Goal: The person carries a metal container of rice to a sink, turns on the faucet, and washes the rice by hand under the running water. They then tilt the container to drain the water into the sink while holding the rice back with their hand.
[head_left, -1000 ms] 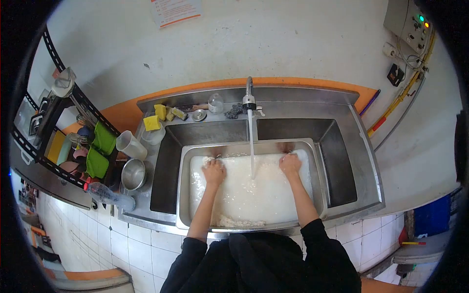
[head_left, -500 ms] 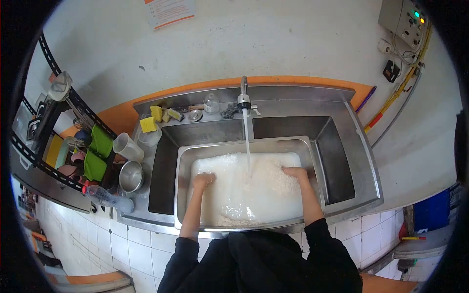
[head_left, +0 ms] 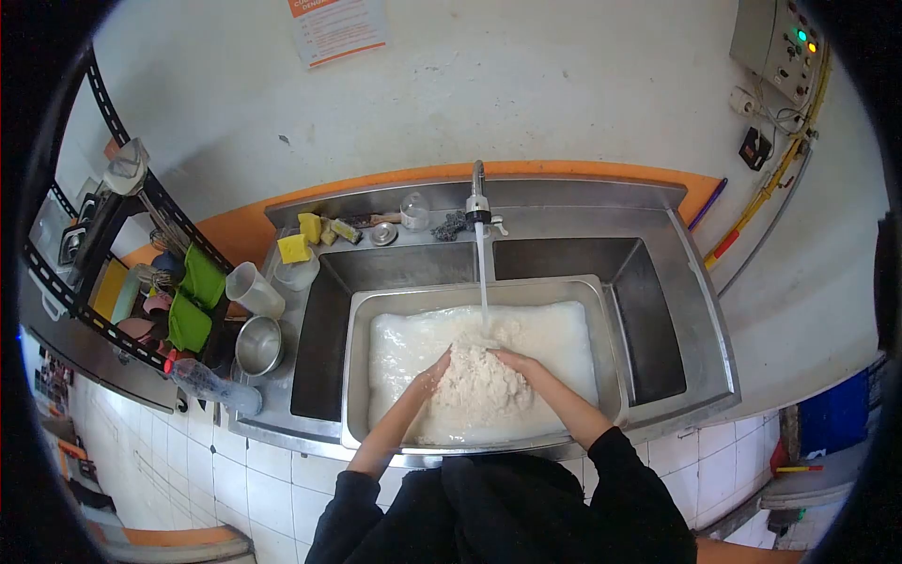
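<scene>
A large metal tray (head_left: 355,376) rests across the sink, filled with cloudy white water (head_left: 559,362). A mound of wet whitish rice (head_left: 479,390) rises above the water near the tray's middle. My left hand (head_left: 436,370) curves around the mound's left side, and my right hand (head_left: 515,361) cups it from the right, both with fingertips partly buried. From the faucet (head_left: 478,202) a stream of water (head_left: 483,282) falls just beyond the mound, between my hands.
Yellow sponges (head_left: 294,249), a drain strainer (head_left: 383,234) and a glass jar (head_left: 414,211) line the back ledge. To the left stand a plastic jug (head_left: 254,289), a metal bowl (head_left: 259,346) and a plastic bottle (head_left: 214,385), beside a shelf (head_left: 155,202) of utensils.
Both hands have moved inward from the tray's sides to its middle, gathering rice into a raised mound between them. The water keeps running.
</scene>
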Demonstrator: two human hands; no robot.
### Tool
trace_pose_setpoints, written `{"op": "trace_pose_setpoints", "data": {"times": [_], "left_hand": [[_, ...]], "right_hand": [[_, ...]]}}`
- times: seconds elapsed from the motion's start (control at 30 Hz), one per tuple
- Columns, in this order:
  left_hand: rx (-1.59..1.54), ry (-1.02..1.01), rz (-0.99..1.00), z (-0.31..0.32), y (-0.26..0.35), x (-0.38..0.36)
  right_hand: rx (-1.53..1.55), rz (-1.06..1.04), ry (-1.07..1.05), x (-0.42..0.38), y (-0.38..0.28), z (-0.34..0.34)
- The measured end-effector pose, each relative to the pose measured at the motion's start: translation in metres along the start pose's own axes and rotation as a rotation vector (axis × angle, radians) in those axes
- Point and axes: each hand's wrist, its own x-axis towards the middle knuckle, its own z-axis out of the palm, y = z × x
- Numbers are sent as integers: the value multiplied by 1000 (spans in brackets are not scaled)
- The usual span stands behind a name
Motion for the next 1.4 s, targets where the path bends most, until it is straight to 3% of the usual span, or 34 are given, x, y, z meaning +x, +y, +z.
{"op": "trace_pose_setpoints", "data": {"times": [0.03, 0.1, 0.13, 0.2, 0.23, 0.3, 0.33, 0.37, 0.4, 0.5, 0.53, 0.57, 0.63, 0.7, 0.77, 0.8, 0.83, 0.87, 0.9, 0.93, 0.97, 1.03, 1.1, 1.17, 1.3, 1.4], "left_hand": [[-56, 35, 45, 5, -2, -4], [-172, 107, 139, 12, -2, -9], [-175, 109, 144, 14, 2, -10], [127, 272, 342, 19, 14, -10], [282, 351, 437, 21, 20, -10], [599, 507, 624, 23, 27, -8], [486, 456, 714, 1, 16, 20], [489, 455, 715, 6, 22, 15], [678, 455, 760, 16, 33, 4], [1068, 426, 895, 16, 45, 6], [1272, 390, 992, 12, 46, 12], [1271, 390, 994, 9, 46, 13], [1647, 444, 958, 1, 49, 10], [1676, 437, 955, -11, 51, 3], [1680, 486, 940, -24, 50, 0], [1712, 481, 863, -31, 52, -2], [1711, 478, 857, -36, 53, -3], [1704, 508, 725, -38, 55, -7], [1693, 536, 596, -40, 57, -11], [1693, 632, 758, -47, 52, -11], [1694, 630, 756, -50, 52, -13], [1742, 801, 565, -56, 50, -15], [1787, 821, 469, -57, 51, -17], [1673, 822, 228, -66, 49, -19], [1618, 915, 85, -70, 43, -30], [1533, 849, -82, -80, 42, -33]], "right_hand": [[0, 0, 1, -1, -3, 5], [-18, -13, 442, -40, -61, 54], [-22, -13, 439, -34, -61, 53], [-161, -242, 473, -26, -64, 51], [-162, -241, 473, -26, -63, 49], [-821, -629, 468, -38, -85, 56], [-821, -631, 471, -37, -91, 54], [-1046, -671, 495, -35, -95, 52], [-1273, -707, 515, -32, -98, 48], [-1547, -705, 492, -24, -105, 21], [-1609, -612, 368, -31, -116, 13], [-1611, -612, 369, -33, -114, 4], [-1551, -494, 385, -34, -108, -20], [-1592, -479, 362, -40, -105, -32], [-1588, -269, 428, -45, -102, -38], [-1584, -264, 424, -49, -101, -38], [-1646, -94, 485, -52, -100, -38], [-1701, 80, 546, -56, -100, -37], [-1699, 81, 546, -59, -99, -37], [-1655, 172, 627, -62, -98, -38], [-1606, 264, 706, -65, -96, -39], [-1564, 319, 712, -66, -94, -42], [-1520, 377, 714, -63, -89, -49], [-1440, 607, 657, -58, -87, -56], [-1175, 699, 579, -79, -70, -70], [-1108, 604, 419, -87, -40, -85]]}}
